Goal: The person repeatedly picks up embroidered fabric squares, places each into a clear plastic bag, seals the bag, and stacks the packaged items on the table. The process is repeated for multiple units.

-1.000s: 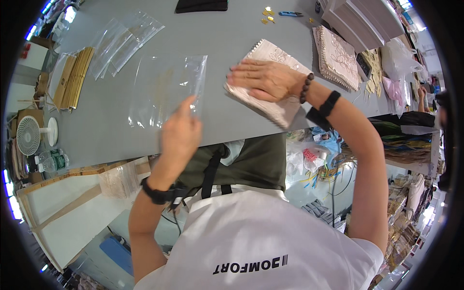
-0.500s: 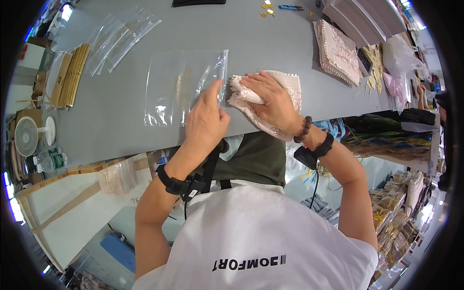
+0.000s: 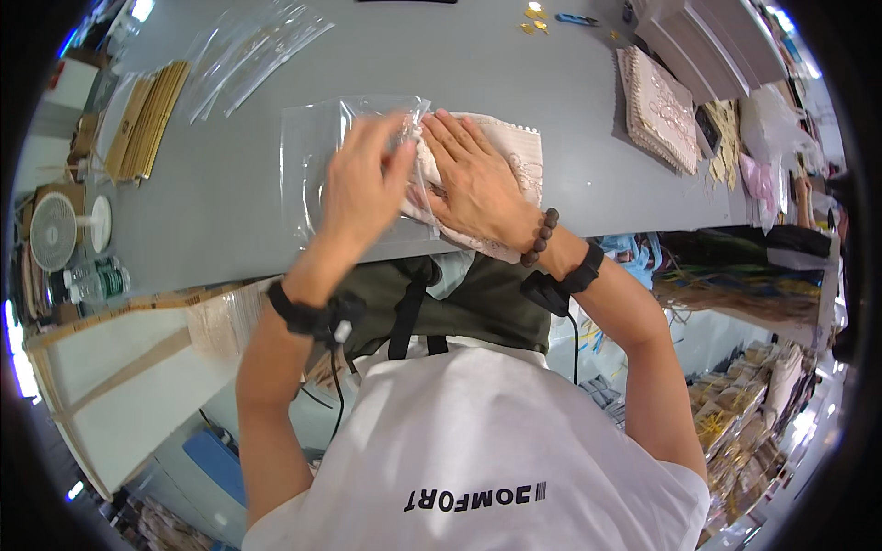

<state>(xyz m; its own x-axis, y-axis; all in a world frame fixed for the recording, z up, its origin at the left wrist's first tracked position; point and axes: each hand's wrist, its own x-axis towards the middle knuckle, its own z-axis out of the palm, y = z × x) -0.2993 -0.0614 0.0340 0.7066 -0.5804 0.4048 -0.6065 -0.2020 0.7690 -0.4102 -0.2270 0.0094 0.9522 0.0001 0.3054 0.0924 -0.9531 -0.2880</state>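
Right hand lies flat, fingers extended, on folded pink cloth. Left hand blurred over clear plastic bag, grip can't tell. Cloth overlaps bag at table's near edge.

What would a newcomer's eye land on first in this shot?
Probably the pale pink patterned cloth near the front edge of the grey table, under the flat right hand. Next, just to its left, the blurred left hand over a shiny clear plastic bag. A small white fan also stands out, far left.
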